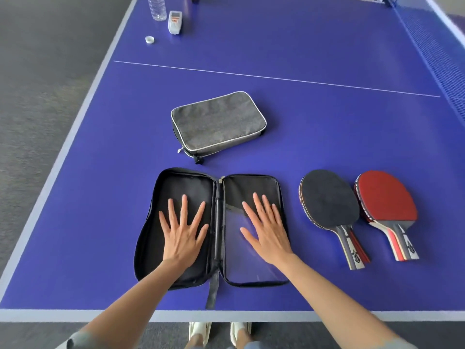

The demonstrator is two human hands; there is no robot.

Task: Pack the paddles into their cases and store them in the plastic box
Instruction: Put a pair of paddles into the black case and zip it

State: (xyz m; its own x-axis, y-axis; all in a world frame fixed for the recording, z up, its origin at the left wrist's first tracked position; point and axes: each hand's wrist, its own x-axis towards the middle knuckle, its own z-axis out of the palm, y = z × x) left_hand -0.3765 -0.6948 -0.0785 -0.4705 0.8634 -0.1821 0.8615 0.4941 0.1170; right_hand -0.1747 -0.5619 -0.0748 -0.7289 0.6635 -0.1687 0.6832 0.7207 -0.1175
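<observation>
- Left hand [182, 235] and right hand [266, 231]: each grip is spread flat, fingers straight and apart, clamped on nothing. The left palm presses the left half and the right palm the right half of the open black case [214, 230], which lies unzipped near the front edge of the desk [327, 293]. Once the palms lift, the halves may spring partly closed, so a paddle could catch on a raised rim.
- Right half of the open case: a see-through pocket lies under the right palm. A blade pushed in crooked could snag its upper band.
- Loose strap [212, 288] at the spine's near end trails toward the desk edge; it could be caught in the zip or drag the case off when lifted.
- Black-faced paddle [329, 197] and red-faced paddle [386, 195]: both lie flat just right of the case, side by side, handles toward the person, not yet packed. A reach across may knock one into the other.
- Grey case [219, 123]: it lies beyond the open case, apparently zipped, and must be opened before the second paddle goes in.
- Far left corner: a water bottle [157, 7] stands with its cap [149, 39] off beside it; a jolt to the desk could spill it.
- No plastic box is in view, so the storing place cannot be judged.
</observation>
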